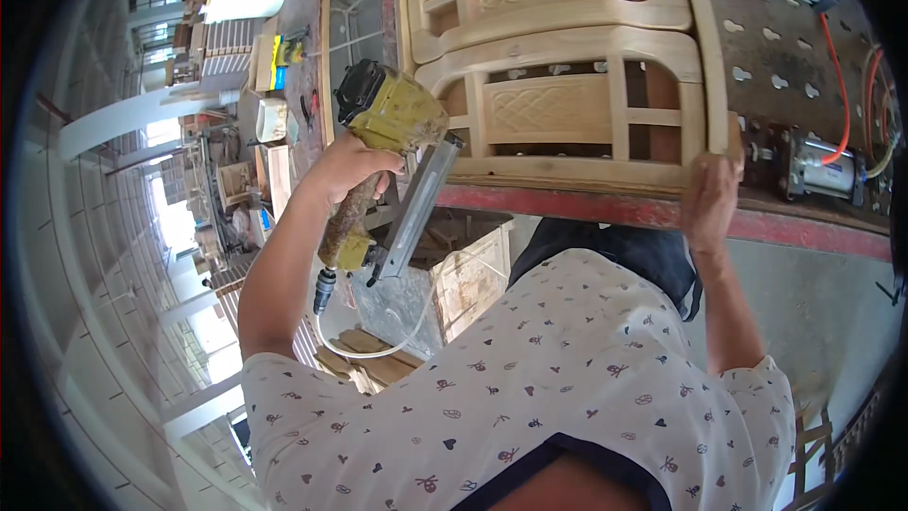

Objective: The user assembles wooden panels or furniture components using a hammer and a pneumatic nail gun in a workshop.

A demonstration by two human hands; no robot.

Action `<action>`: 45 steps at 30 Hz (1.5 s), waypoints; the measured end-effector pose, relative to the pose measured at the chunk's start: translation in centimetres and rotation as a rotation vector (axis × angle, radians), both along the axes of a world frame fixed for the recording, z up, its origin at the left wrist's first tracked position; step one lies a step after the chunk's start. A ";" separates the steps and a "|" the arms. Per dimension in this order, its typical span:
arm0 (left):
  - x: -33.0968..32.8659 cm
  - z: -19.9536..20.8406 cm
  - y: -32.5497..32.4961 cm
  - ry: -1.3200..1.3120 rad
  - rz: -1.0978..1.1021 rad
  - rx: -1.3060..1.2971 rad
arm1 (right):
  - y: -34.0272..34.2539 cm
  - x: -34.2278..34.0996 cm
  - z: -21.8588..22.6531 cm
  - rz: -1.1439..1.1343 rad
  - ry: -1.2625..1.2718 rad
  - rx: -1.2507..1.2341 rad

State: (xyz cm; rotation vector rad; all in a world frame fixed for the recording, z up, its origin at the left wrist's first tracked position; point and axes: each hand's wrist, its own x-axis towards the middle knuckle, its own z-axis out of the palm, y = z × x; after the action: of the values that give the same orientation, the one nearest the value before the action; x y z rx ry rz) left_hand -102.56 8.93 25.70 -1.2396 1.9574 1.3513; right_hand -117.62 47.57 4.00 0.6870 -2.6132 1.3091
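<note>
Nail gun: yellow body, scuffed and grimy, black cap on the head, worn brown grip, long silver magazine slanting alongside. White hose runs off a metal coupling at the grip end.

Wooden frame: pale bare wood, carved diamond-pattern panels, short slats, curved rails. Lies flat on the red-edged bench, front rail along the near edge.

Left hand: fingers curled round the gun's grip, just under the yellow head; head sits beyond the knuckles, magazine to the right of the fingers. Gun is up at the frame's left end and overlaps it in view; can't tell if the nose touches wood.

Right hand: on the frame's near right corner, fingers close together, pointing away from the body over the corner. Thumb unclear, so can't tell if it's pinching. Air cylinder just right of that hand.
</note>
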 end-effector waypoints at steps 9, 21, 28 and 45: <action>2.9 -4.0 -5.6 0.060 0.043 0.211 | -9.5 5.9 -0.6 0.145 -0.078 0.134; 3.6 -4.8 -8.8 -0.067 -0.314 0.067 | -10.6 6.4 -0.6 0.064 -0.028 0.282; 2.9 -5.7 -10.2 0.662 -0.831 -0.411 | -11.0 6.4 -0.4 0.033 0.005 0.305; -0.3 -8.2 -11.5 0.549 -1.193 -0.595 | -11.2 6.5 -0.8 -0.068 0.058 0.349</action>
State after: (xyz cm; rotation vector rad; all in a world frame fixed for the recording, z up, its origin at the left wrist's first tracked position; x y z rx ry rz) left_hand -102.85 -2.57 17.49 0.3216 2.8074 0.4732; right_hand -111.17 36.35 3.25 0.6619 -2.8167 0.8081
